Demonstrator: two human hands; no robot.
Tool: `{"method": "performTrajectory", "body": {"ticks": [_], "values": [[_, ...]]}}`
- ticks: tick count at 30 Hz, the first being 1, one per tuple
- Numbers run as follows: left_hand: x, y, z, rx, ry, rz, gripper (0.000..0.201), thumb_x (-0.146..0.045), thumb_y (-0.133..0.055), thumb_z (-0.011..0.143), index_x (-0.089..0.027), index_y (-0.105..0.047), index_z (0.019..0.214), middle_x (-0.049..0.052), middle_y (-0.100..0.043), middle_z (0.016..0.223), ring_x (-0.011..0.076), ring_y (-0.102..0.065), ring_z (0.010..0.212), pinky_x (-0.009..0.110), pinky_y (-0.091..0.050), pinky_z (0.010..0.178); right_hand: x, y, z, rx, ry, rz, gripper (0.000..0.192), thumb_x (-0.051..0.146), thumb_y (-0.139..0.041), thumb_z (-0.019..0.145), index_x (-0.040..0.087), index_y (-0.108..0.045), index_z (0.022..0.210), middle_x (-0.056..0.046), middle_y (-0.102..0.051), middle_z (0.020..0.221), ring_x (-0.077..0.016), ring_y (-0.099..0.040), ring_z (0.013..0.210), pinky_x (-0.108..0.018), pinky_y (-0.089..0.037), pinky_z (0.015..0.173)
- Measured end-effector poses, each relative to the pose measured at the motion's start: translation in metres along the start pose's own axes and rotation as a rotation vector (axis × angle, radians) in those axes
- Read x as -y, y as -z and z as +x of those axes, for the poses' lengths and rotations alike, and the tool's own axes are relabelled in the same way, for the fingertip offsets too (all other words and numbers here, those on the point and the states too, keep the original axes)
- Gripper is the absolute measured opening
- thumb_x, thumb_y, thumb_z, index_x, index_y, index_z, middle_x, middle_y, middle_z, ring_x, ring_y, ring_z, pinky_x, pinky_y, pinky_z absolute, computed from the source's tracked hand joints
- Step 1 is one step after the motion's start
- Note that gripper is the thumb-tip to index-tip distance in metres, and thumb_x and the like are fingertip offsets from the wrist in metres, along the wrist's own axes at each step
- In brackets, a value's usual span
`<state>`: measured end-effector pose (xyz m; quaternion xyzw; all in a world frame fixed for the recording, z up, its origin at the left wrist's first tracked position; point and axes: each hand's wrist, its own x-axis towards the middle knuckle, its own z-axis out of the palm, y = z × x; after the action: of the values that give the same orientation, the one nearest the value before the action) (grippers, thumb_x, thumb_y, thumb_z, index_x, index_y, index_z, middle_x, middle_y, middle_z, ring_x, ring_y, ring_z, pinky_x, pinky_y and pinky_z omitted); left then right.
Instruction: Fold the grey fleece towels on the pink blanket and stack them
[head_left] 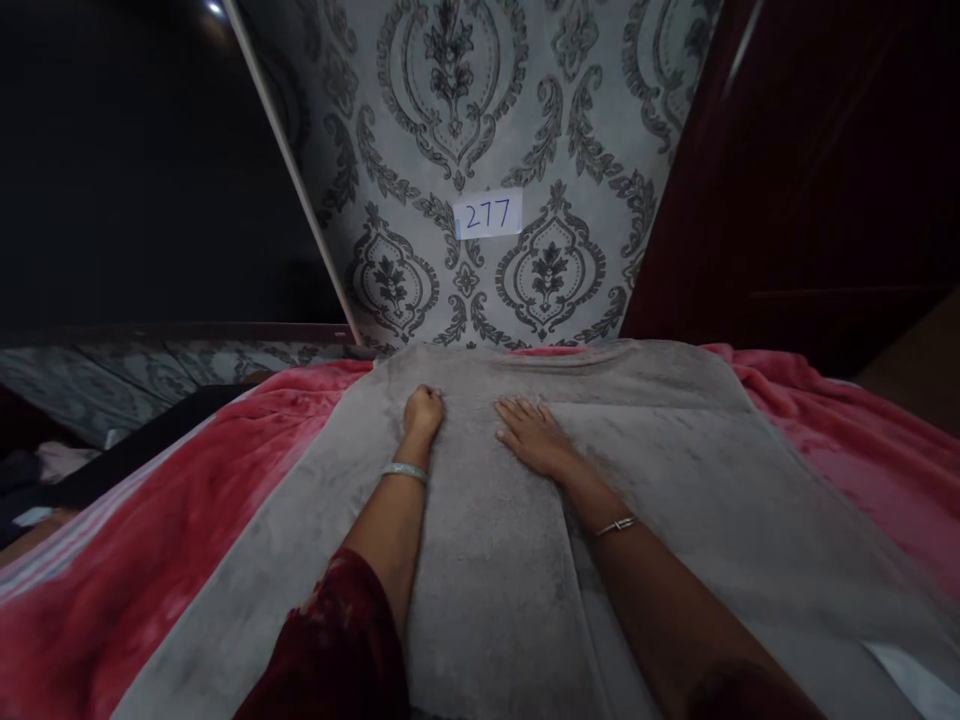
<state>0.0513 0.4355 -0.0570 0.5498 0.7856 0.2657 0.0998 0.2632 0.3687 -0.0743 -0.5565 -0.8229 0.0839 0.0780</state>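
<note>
Lying spread across the red blanket (172,500) on the bed, the grey plush towel (675,480) is soft, dull and folded lengthwise, left hand (423,410) fisted, knuckles on it, right hand (534,437) pressing flat, fingers open.

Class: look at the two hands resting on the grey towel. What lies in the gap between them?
Only bare grey towel: the head view shows nothing else between the left hand and the right hand.
</note>
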Motion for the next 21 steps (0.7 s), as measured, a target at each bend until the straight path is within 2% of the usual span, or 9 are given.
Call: {"method": "performTrajectory", "body": {"ticks": [4,5,7,9,11,12,14,17,21], "values": [[-0.007,0.009,-0.006,-0.025,-0.108,0.032,0.035,-0.02,-0.041,0.098,-0.013,-0.066,0.121,0.019,-0.067,0.125,0.0273,-0.065,0.115,0.036,-0.05,0.095,-0.002,0.0,-0.001,-0.024,-0.002,0.013,0.059,0.043,-0.027,0.105,0.022,-0.027,0.16,-0.002,-0.02,0.166,-0.0232,-0.014,0.153,-0.048,-0.015,0.123],[-0.011,0.011,-0.01,-0.032,-0.169,0.036,0.038,-0.02,-0.041,0.098,-0.014,-0.063,0.127,0.018,-0.063,0.132,0.0264,-0.061,0.122,0.035,-0.047,0.101,-0.002,0.0,-0.001,-0.035,0.002,0.015,0.058,0.042,-0.026,0.105,0.023,-0.028,0.16,-0.002,-0.021,0.165,-0.0233,-0.016,0.153,-0.049,-0.016,0.123],[-0.018,0.015,-0.018,0.002,-0.339,0.036,0.041,-0.022,-0.047,0.097,-0.022,-0.06,0.135,0.01,-0.055,0.146,0.0211,-0.051,0.135,0.03,-0.039,0.112,-0.004,-0.002,0.0,-0.057,0.01,0.013,0.056,0.038,-0.026,0.105,0.023,-0.03,0.159,-0.003,-0.024,0.164,-0.0231,-0.017,0.152,-0.05,-0.017,0.123],[-0.02,0.017,-0.028,0.161,-0.583,0.057,0.045,-0.027,-0.056,0.094,-0.028,-0.058,0.139,0.003,-0.049,0.154,0.0174,-0.042,0.143,0.027,-0.03,0.118,-0.007,-0.005,0.002,-0.071,0.013,0.013,0.055,0.032,-0.027,0.104,0.024,-0.031,0.159,-0.003,-0.026,0.164,-0.0226,-0.019,0.152,-0.05,-0.018,0.122],[-0.015,0.017,-0.038,0.373,-0.788,0.109,0.052,-0.033,-0.061,0.092,-0.028,-0.054,0.144,0.004,-0.042,0.158,0.0191,-0.035,0.148,0.032,-0.023,0.123,-0.009,-0.007,0.004,-0.071,0.017,0.021,0.057,0.027,-0.029,0.102,0.025,-0.031,0.159,-0.003,-0.026,0.163,-0.0223,-0.021,0.151,-0.05,-0.018,0.122],[-0.01,0.019,-0.043,0.456,-0.846,0.137,0.057,-0.036,-0.061,0.092,-0.026,-0.05,0.147,0.006,-0.038,0.16,0.0214,-0.03,0.15,0.037,-0.019,0.124,-0.01,-0.008,0.005,-0.067,0.019,0.026,0.058,0.025,-0.03,0.101,0.025,-0.031,0.159,-0.003,-0.026,0.163,-0.0224,-0.021,0.151,-0.05,-0.018,0.123],[0.002,0.024,-0.054,0.528,-0.86,0.174,0.064,-0.043,-0.061,0.092,-0.027,-0.044,0.151,0.008,-0.031,0.163,0.025,-0.023,0.153,0.044,-0.014,0.125,-0.012,-0.008,0.006,-0.061,0.025,0.032,0.059,0.023,-0.03,0.1,0.024,-0.032,0.159,-0.003,-0.026,0.163,-0.0225,-0.02,0.152,-0.05,-0.018,0.123],[0.021,0.039,-0.076,0.549,-0.853,0.201,0.067,-0.05,-0.059,0.092,-0.03,-0.041,0.153,0.007,-0.024,0.165,0.0296,-0.014,0.154,0.05,-0.011,0.125,-0.011,-0.006,0.006,-0.048,0.021,0.037,0.059,0.023,-0.029,0.1,0.023,-0.031,0.159,-0.003,-0.024,0.164,-0.0227,-0.018,0.152,-0.051,-0.017,0.123],[0.05,0.062,-0.13,0.58,-0.925,0.236,0.082,-0.063,-0.057,0.089,-0.03,-0.028,0.159,0.01,-0.014,0.168,0.0377,-0.003,0.154,0.063,-0.007,0.122,-0.009,-0.005,0.004,-0.036,0.009,0.041,0.059,0.023,-0.028,0.1,0.021,-0.03,0.159,-0.003,-0.022,0.165,-0.0222,-0.017,0.152,-0.051,-0.016,0.123]]}}
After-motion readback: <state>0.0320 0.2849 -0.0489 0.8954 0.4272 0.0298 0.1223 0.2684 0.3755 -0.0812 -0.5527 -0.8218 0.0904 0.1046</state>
